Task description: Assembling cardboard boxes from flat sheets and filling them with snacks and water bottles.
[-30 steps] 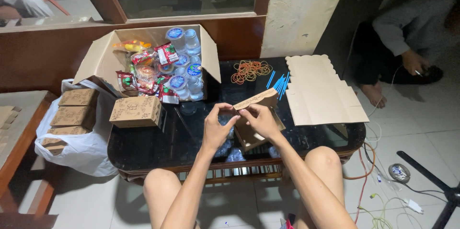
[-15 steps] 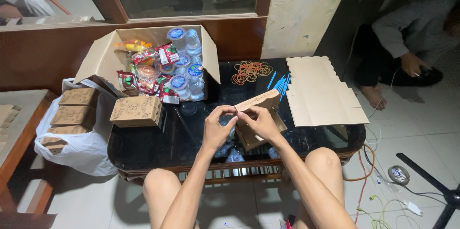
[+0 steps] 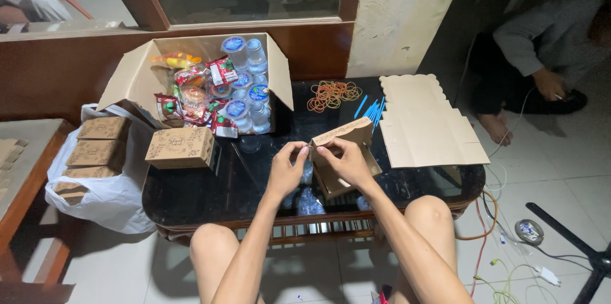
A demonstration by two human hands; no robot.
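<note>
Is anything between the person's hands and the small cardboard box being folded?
Nothing visible. The left hand and right hand both grip the half-folded brown cardboard box directly, at its upper left edge, above the dark glass table. The closed printed box sits apart, to the left.

Bench (image 3: 210,196): was a dark, glossy glass top on a wooden frame.
Back left: an open carton (image 3: 137,75) of snack packs and water cups stood on it.
Front left: a closed brown box (image 3: 181,147) lay just beside the carton.
Back middle: rubber bands (image 3: 332,94) and blue straws (image 3: 373,110) lay close together.
Right: flat cardboard sheets (image 3: 425,124) overhung the edge.
</note>
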